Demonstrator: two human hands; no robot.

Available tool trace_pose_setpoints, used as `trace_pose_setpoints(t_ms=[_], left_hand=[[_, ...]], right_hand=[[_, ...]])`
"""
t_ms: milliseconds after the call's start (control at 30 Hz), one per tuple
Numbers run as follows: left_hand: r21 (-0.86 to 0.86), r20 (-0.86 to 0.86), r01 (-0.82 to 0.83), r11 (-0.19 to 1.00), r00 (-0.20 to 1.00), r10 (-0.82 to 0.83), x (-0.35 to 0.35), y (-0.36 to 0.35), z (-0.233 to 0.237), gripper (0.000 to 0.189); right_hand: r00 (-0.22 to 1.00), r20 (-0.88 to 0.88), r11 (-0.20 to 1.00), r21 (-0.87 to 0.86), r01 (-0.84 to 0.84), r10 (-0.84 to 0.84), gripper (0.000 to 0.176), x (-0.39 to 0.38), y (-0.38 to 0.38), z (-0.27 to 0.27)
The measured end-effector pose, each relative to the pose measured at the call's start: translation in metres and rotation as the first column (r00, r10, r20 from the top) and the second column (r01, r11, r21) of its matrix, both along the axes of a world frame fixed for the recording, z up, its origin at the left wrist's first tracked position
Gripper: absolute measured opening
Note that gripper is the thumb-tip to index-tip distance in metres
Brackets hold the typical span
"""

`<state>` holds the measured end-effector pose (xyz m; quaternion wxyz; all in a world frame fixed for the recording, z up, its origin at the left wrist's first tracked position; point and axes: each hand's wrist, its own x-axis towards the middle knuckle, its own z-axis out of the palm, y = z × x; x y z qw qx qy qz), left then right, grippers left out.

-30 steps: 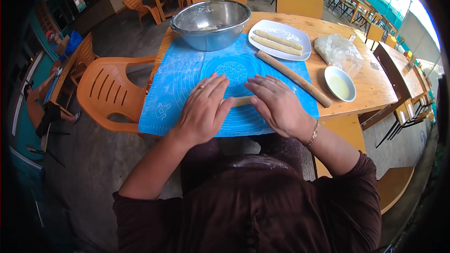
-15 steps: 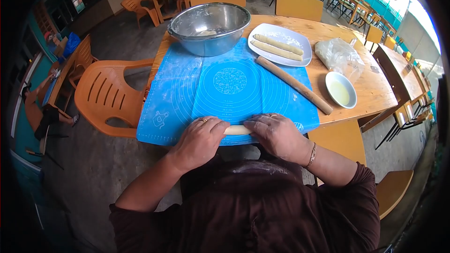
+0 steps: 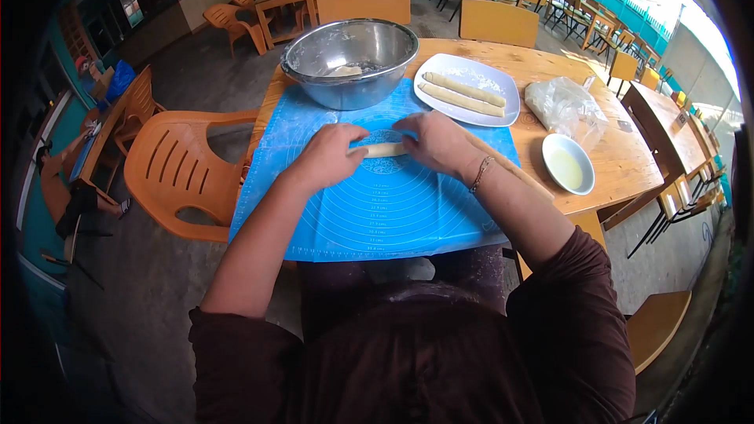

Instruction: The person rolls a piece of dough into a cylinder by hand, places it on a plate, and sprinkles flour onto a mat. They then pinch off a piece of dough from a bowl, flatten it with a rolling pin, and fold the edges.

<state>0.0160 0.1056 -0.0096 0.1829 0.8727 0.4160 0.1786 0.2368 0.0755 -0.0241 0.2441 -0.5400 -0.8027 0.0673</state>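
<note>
A short pale dough roll [image 3: 386,150] lies across the printed circles of the blue baking mat [image 3: 369,224]. Its left end is under the curled fingers of my left hand [image 3: 330,155]. My right hand [image 3: 441,143], with a bracelet at the wrist, closes over the other end. Only the middle of the roll shows between them. Partly covered by my right forearm, a wooden rolling pin [image 3: 514,169] slants along the mat's right side. Two longer dough strips [image 3: 463,94] rest on a floury white plate [image 3: 505,115] beyond my right hand.
A steel bowl [image 3: 345,94] with some dough inside stands at the mat's far left. Right of the plate are a crumpled plastic bag [image 3: 561,102] and a small bowl of pale liquid [image 3: 569,163]. An orange chair [image 3: 181,157] adjoins the table's left side. A person [image 3: 71,180] is at far left.
Both hands have moved forward with the dough roll, from the mat's near edge to its printed centre. My right forearm now covers part of the rolling pin.
</note>
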Motion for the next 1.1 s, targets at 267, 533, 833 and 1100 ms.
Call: trace_pose_setpoints(t_ms=[267,533,833,1100], left_hand=[[-0.247,0.075,-0.001,0.969,0.997,0.021,0.032,0.017,-0.009,0.081],[0.134,-0.241,0.112,0.985,0.968,-0.077,0.017,-0.037,-0.042,0.092],[0.311,-0.287,0.262,0.914,0.942,-0.173,-0.012,-0.112,-0.031,0.096],[0.351,-0.017,0.187,0.917,0.981,-0.193,-0.017,-0.098,-0.009,0.046]], right_hand=[[0.981,0.194,0.995,-0.1,0.005,0.015,0.051,-0.021,0.028,-0.024],[0.951,0.295,0.996,-0.005,-0.091,0.088,0.062,-0.014,-0.039,-0.038],[0.934,0.314,0.969,0.115,-0.217,0.172,0.063,-0.017,-0.122,-0.017],[0.969,0.184,0.979,0.084,-0.185,0.167,0.049,-0.012,-0.119,0.002]])
